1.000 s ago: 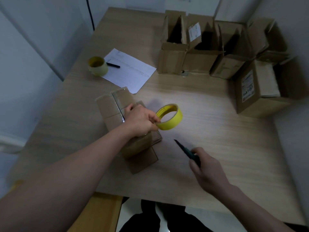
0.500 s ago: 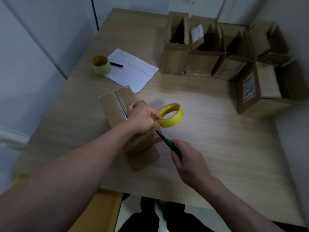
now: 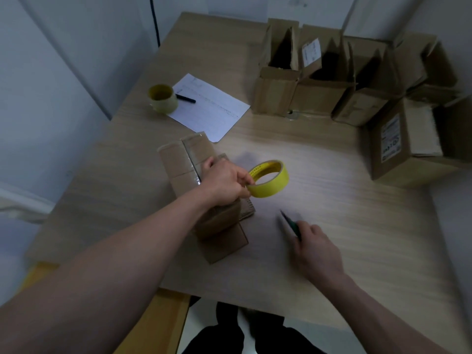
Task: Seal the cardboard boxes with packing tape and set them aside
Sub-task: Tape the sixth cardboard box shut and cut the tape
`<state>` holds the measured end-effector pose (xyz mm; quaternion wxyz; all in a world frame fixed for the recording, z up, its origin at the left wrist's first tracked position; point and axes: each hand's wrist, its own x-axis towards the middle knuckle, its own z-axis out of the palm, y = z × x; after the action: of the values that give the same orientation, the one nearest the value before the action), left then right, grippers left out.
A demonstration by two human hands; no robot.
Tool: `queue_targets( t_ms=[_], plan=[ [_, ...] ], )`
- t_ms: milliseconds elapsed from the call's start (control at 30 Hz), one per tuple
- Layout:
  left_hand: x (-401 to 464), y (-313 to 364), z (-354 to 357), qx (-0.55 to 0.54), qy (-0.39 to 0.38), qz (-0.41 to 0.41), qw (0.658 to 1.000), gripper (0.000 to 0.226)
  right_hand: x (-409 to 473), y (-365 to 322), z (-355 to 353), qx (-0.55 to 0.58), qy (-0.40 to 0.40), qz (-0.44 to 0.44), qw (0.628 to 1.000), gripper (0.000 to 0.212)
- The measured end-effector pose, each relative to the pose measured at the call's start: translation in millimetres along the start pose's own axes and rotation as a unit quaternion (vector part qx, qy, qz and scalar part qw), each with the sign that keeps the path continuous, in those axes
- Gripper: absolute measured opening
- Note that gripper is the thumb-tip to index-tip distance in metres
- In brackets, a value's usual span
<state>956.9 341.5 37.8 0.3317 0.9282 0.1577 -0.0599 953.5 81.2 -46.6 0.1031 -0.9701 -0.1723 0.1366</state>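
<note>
A long cardboard box (image 3: 184, 162) lies on the wooden table (image 3: 344, 226), with clear tape along its top seam. My left hand (image 3: 224, 182) rests on the box and pinches a yellow tape roll (image 3: 268, 178) held just right of it. My right hand (image 3: 316, 249) grips a dark green cutter (image 3: 290, 222) near the table's front, blade pointing up-left, apart from the roll and the box.
Several open cardboard boxes (image 3: 314, 80) stand along the back and right of the table. A second tape roll (image 3: 163, 98), a black pen (image 3: 185, 98) and a sheet of paper (image 3: 212, 107) lie at the back left. Walls close in on the left and right.
My right hand brought the cutter up to the tape beside the roll, then pulled it back down to the right. My left hand kept its hold on the roll over the box.
</note>
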Motion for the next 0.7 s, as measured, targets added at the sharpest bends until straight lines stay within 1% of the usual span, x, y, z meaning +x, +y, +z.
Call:
queue_targets(
  t_ms=[67,100,133,167,200,233,267,300,333,367,433,467,500,567,633,700],
  plan=[
    [0.0,-0.6,0.4,-0.001,-0.001,-0.001,1.0,0.022,-0.6,20.0,0.9,-0.052,-0.054,0.025,0.997,0.039],
    [0.1,-0.6,0.5,-0.003,-0.002,0.0,1.0,0.021,0.5,24.3,-0.5,-0.062,-0.052,0.019,0.997,0.044],
    [-0.1,-0.2,0.2,-0.002,-0.003,0.002,1.0,0.021,2.0,23.1,-5.5,-0.043,-0.014,-0.003,0.999,0.049],
    [-0.1,0.4,-0.1,-0.001,-0.003,0.003,1.0,0.022,5.4,18.4,-12.7,0.003,0.054,-0.04,0.998,0.052],
    [-0.2,0.7,-0.7,0.0,-0.003,0.003,1.0,0.022,9.4,7.3,-25.1,0.057,0.143,-0.093,0.984,0.052],
    [-0.8,1.0,-1.1,0.003,-0.003,0.004,1.0,0.021,14.2,-8.2,-41.3,0.101,0.216,-0.158,0.958,0.052],
    [-0.9,1.0,-0.9,0.006,-0.003,0.004,1.0,0.021,18.9,-27.7,-58.5,0.116,0.25,-0.218,0.936,0.052],
    [-0.9,0.9,-0.2,0.011,-0.003,0.007,1.0,0.021,23.7,-47.3,-73.7,0.105,0.258,-0.271,0.921,0.053],
    [-0.8,1.6,0.5,0.015,-0.002,0.011,1.0,0.021,29.8,-64.6,-84.3,0.071,0.242,-0.302,0.919,0.053],
    [-0.9,1.2,1.1,0.017,-0.001,0.015,1.0,0.021,37.6,-76.8,-87.3,0.026,0.207,-0.317,0.925,0.053],
    [-2.0,-0.4,1.1,0.017,-0.003,0.02,1.0,0.03,51.5,-91.8,-87.0,-0.04,0.121,-0.32,0.939,0.047],
    [-2.5,-1.6,0.8,0.021,-0.001,0.022,1.0,0.033,56.4,-96.0,-85.6,-0.044,0.081,-0.318,0.943,0.043],
    [-3.1,-2.4,0.9,0.029,0.003,0.025,0.999,0.03,61.0,-98.2,-83.9,-0.026,0.044,-0.313,0.948,0.041],
    [-2.8,-4.7,2.1,0.038,0.008,0.032,0.999,0.017,67.2,-101.3,-83.4,0.019,-0.014,-0.297,0.955,0.042],
    [-2.1,-6.5,2.9,0.026,0.002,0.034,0.999,0.019,72.2,-102.9,-82.6,0.036,-0.037,-0.288,0.956,0.04],
    [-2.8,-8.3,2.0,0.005,0.006,0.036,0.999,0.013,77.3,-105.9,-81.1,0.038,-0.063,-0.269,0.96,0.032]
  ],
)
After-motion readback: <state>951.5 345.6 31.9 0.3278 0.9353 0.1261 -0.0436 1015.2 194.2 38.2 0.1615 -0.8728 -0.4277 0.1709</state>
